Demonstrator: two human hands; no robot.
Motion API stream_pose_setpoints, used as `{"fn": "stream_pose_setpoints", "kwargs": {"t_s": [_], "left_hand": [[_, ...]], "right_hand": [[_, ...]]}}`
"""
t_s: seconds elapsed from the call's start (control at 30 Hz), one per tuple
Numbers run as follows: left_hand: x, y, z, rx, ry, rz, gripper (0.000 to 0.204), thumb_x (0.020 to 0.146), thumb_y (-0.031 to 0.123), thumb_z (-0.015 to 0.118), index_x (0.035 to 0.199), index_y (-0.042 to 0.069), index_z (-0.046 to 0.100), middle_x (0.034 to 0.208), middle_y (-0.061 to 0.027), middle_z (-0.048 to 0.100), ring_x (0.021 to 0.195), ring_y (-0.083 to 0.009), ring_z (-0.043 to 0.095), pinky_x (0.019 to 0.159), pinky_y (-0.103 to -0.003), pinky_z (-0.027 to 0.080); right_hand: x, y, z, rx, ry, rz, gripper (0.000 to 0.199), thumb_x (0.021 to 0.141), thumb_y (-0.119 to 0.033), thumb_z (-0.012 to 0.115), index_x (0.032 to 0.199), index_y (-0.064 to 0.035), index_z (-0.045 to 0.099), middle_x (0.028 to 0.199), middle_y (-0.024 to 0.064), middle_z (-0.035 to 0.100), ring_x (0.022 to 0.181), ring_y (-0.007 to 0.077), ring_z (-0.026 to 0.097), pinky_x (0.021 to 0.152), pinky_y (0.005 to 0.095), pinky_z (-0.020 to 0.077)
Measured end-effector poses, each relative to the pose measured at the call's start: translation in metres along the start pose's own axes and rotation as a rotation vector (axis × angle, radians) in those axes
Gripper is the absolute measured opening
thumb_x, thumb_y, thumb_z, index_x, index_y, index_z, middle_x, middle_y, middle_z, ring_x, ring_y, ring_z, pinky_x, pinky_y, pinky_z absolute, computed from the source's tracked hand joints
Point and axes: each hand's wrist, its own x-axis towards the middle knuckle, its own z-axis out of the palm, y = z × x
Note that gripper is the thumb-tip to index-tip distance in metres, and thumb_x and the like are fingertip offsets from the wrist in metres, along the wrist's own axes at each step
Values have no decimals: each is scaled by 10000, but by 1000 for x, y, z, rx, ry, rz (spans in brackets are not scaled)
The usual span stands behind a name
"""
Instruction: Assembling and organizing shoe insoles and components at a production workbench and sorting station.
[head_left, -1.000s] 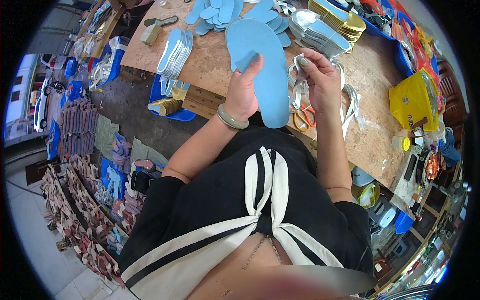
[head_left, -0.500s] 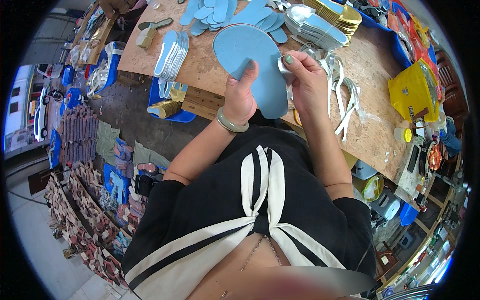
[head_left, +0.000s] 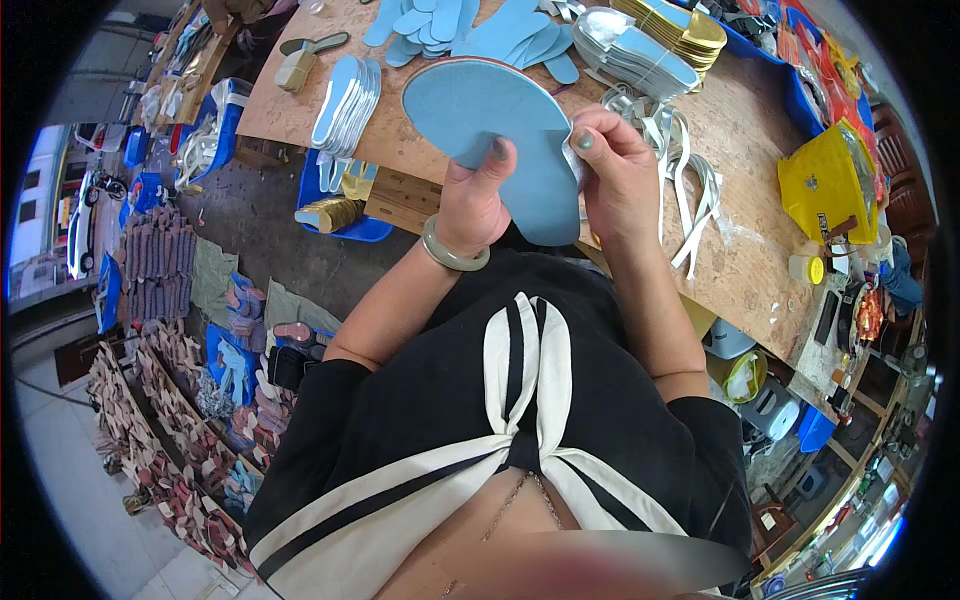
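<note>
You're leaning in at the wide wooden tabletop (head_left: 740, 150), where a loose pile of blue insoles (head_left: 510, 30) is spreading across the far side. Now the big blue sole (head_left: 490, 110): you're holding it up in front of you, by the tabletop's near edge, and it's tilting further than it was a second ago, its rounded top edge showing. Left of it, a stack of silver-edged insoles (head_left: 345, 105) is resting nearer the corner. Your left hand (head_left: 475, 205) is gripping the sole, thumb pressing on its blue face; your right hand (head_left: 622, 175) is closing thumb against fingers. And here's the change: the small silvery strip (head_left: 574, 165), hanging clear of the sole a second ago, is now sitting pinched at its right edge, so you're apparently bringing the two pieces together there.
</note>
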Motion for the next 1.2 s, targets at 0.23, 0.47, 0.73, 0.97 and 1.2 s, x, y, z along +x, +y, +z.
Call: {"fn": "stream_pose_setpoints", "kwargs": {"t_s": [0.23,0.47,0.73,0.97,1.2], "left_hand": [[2,20,-6,471,-54,-73,390,918,179,548,1268,45,440,1246,-80,504,1132,-166,491,957,-331,401],[21,-4,16,13,-36,20,513,949,308,447,1348,4,340,1366,-133,415,1224,-231,440,1025,-383,345],[32,15,13,-38,-111,-4,545,918,354,433,1337,18,338,1350,-207,405,1252,-314,402,1037,-430,324],[33,25,26,-151,-12,10,483,921,334,423,1216,-49,430,1149,-185,536,1064,-269,526,935,-389,411],[35,30,26,-34,5,106,487,915,345,426,1203,-48,438,1146,-190,535,969,-251,561,868,-387,449]], "right_hand": [[6,-21,-2,-1045,-176,-543,113,773,-99,655,841,-8,664,729,65,553,718,203,536,612,296,426],[13,14,10,-643,-19,-258,207,927,-155,543,1022,6,631,969,33,625,833,78,534,730,205,419],[3,4,-1,-477,105,-165,162,852,-97,641,978,-4,686,921,56,682,810,78,601,717,206,478],[-8,12,-5,-186,60,110,184,850,-162,652,945,-9,689,634,-60,527,533,24,338,502,188,253],[-10,9,-10,-190,69,111,171,848,-153,651,923,-5,693,663,-46,548,581,32,381,535,191,279]]}}
